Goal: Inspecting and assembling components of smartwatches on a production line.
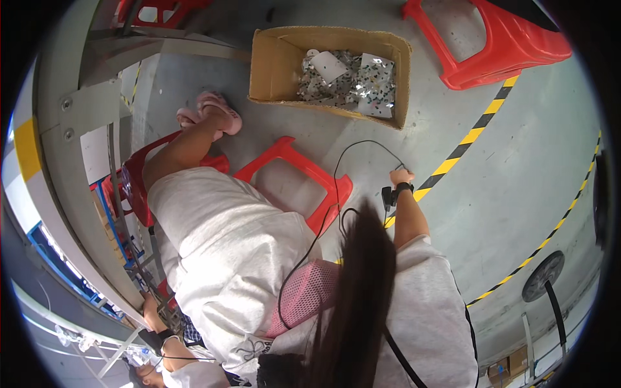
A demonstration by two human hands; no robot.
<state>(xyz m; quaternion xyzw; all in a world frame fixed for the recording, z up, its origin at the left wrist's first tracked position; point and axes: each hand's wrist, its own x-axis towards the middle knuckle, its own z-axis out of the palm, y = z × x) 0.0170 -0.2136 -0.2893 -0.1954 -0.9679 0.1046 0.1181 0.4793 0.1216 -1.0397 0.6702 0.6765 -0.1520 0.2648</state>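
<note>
My right hand is stretched out to the right, above the floor, with its fingers curled in. A thin black cable loops from my body and meets this hand; whether the fingers grip it is too small to tell. A black band with a small box-shaped device sits on that wrist. At the lower left, my left hand is at the edge of a grey metal frame, its fingers mostly hidden. A black band is on this wrist too.
An open cardboard box holding white pieces and small dark bits in shiny film stands ahead. Red plastic stools stand far right and beside my legs. Yellow-black tape crosses the floor. Another person's head shows at lower left.
</note>
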